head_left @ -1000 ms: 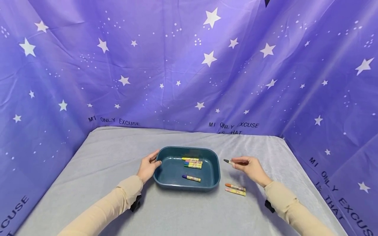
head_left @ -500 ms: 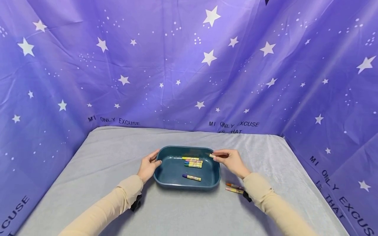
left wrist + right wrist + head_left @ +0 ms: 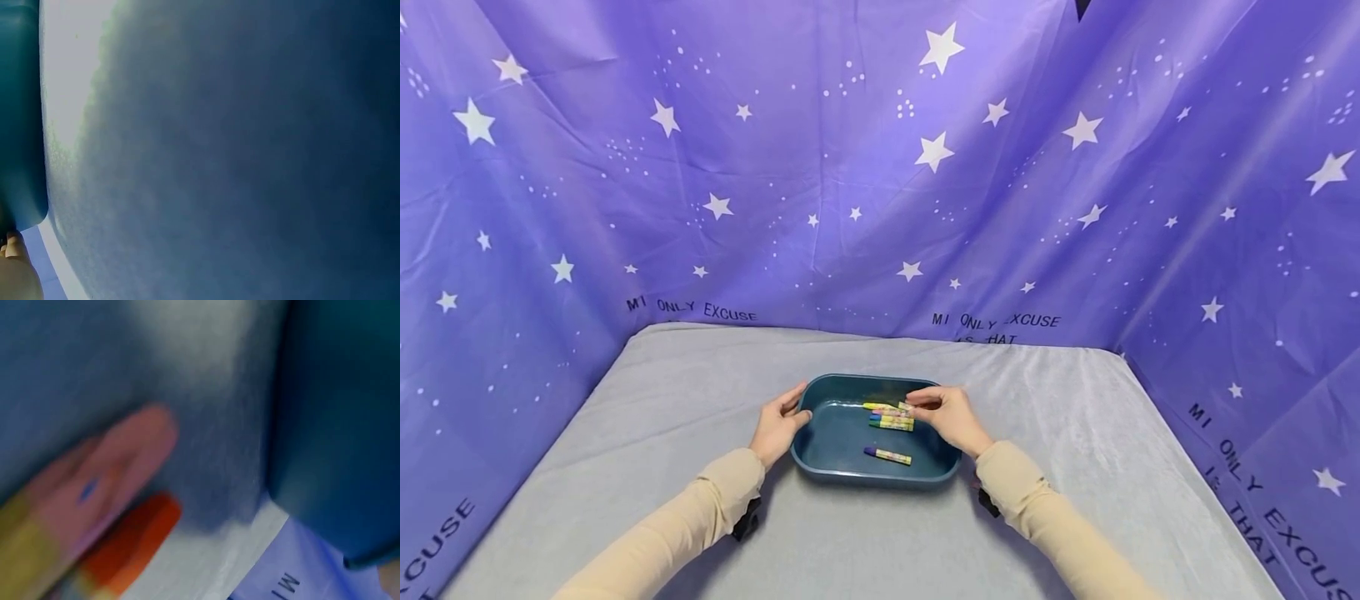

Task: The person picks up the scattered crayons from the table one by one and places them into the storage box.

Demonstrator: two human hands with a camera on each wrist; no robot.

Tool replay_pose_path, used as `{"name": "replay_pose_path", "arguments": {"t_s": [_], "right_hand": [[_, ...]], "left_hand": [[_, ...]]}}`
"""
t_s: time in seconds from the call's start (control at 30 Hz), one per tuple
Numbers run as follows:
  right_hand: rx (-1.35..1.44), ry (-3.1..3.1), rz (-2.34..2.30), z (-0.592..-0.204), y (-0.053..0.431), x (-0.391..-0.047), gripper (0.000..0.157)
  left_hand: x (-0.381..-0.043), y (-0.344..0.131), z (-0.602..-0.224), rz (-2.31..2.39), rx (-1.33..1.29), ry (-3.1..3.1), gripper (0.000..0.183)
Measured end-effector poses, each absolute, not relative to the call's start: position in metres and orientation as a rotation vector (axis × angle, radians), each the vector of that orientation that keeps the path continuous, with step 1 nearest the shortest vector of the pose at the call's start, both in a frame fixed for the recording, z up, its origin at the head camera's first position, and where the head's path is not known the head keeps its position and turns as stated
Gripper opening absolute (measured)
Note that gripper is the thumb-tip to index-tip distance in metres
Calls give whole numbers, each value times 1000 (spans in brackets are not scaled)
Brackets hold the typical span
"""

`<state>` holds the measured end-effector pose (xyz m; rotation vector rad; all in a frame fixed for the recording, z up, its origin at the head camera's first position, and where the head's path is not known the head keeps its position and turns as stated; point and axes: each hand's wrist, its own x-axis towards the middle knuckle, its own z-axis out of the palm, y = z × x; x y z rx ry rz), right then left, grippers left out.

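Over the inside of the teal tray (image 3: 835, 443), the right hand (image 3: 951, 418), nearly closed, pinches one crayon (image 3: 906, 407) near the other crayons (image 3: 892, 425), while the left hand (image 3: 778, 425) grips the tray's left end, probably for steadiness.

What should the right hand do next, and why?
Perhaps gently set down the held crayon: the right hand pinches it over the tray, close to the other crayons, and the left hand holds the tray's side.

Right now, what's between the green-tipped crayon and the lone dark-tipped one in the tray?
Only bare tray floor separates the green-tipped crayon from the dark-tipped crayon, in the head view.
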<state>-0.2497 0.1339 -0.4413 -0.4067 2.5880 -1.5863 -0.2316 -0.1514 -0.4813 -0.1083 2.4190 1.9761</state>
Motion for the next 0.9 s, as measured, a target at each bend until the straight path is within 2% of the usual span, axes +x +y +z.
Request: {"name": "replay_pose_path", "arguments": {"t_s": [0.43, 0.9], "right_hand": [[-503, 2602, -1408, -456, 108, -264, 21], [-513, 2615, -1329, -460, 105, -260, 20]], "left_hand": [[-234, -151, -480, 2003, -127, 2414, 56], [-233, -151, -481, 1985, -140, 2424, 57]]}}
